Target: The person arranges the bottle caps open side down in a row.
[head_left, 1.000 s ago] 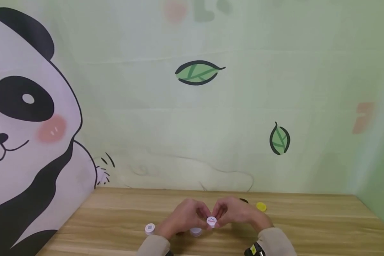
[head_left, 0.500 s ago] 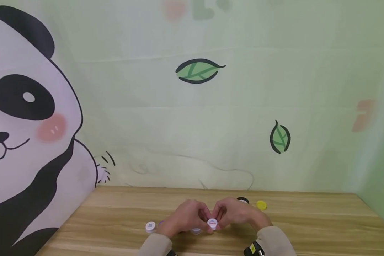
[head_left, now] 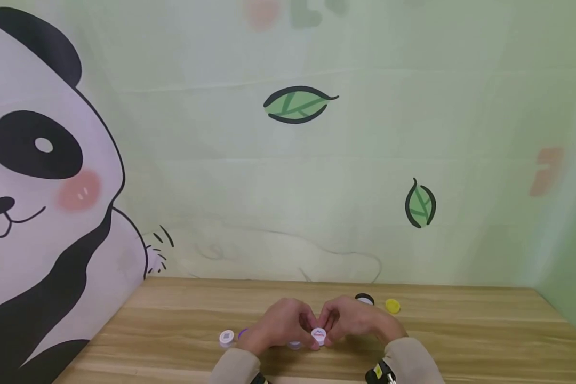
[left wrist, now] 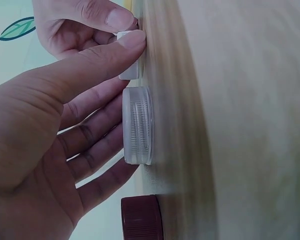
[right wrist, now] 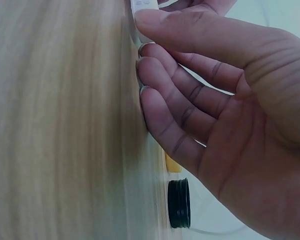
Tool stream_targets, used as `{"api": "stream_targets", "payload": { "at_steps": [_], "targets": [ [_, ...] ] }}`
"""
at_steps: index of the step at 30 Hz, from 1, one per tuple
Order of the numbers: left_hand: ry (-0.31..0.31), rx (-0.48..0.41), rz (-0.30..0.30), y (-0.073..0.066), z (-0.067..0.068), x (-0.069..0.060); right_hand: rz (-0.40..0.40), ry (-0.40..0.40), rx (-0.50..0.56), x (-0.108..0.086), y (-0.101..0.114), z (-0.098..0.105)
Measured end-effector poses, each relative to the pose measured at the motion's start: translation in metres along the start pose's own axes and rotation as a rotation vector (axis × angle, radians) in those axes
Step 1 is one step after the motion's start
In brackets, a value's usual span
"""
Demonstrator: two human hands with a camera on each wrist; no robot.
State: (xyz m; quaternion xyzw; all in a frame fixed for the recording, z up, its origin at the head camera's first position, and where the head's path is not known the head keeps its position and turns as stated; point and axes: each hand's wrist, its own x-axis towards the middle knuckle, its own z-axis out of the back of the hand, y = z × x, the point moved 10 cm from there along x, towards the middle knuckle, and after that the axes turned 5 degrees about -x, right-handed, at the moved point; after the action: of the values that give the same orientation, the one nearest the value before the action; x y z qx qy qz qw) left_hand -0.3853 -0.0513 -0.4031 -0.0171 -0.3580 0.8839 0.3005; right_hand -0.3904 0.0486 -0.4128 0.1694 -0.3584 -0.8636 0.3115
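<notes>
Between my two hands is a small white bottle cap (head_left: 319, 336) with a printed top, standing on or just above the wooden table. My left hand (head_left: 284, 324) pinches it from the left with thumb and fingers. From the right, the thumb and fingertips of my right hand (head_left: 352, 321) pinch the same cap. A translucent ribbed cap (left wrist: 138, 125) stands by the left hand's lower fingers in the left wrist view. Below it is a dark red ribbed cap (left wrist: 141, 218), cut off by the frame edge.
A white cap with a square code (head_left: 226, 338) and a partly hidden purple-edged one (head_left: 242, 334) lie left of the left wrist. Behind the right hand are a black-rimmed cap (head_left: 365, 298) and a yellow cap (head_left: 392, 305). A printed wall sheet (head_left: 211, 186) backs the table.
Both hands keep their pinch on the white cap, which has come slightly nearer the table's front. More of the black-rimmed and purple-edged caps shows. The head view has tilted slightly down.
</notes>
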Motion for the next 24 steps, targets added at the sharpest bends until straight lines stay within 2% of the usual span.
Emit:
{"api": "stream_targets", "payload": {
  "at_steps": [9, 15, 24],
  "targets": [
    [0.017, 0.057, -0.017, -0.0062, -0.0006, -0.0027, -0.007, 0.011, -0.029, -0.0016, 0.0022, -0.0028],
    [0.024, 0.077, -0.001, -0.0046, -0.0010, -0.0020, -0.004, 0.024, -0.012, -0.0009, 0.0017, -0.0033],
    [0.047, 0.045, 0.036, -0.0041, -0.0005, -0.0035, -0.003, 0.029, -0.020, -0.0005, 0.0018, -0.0030]
  ]
}}
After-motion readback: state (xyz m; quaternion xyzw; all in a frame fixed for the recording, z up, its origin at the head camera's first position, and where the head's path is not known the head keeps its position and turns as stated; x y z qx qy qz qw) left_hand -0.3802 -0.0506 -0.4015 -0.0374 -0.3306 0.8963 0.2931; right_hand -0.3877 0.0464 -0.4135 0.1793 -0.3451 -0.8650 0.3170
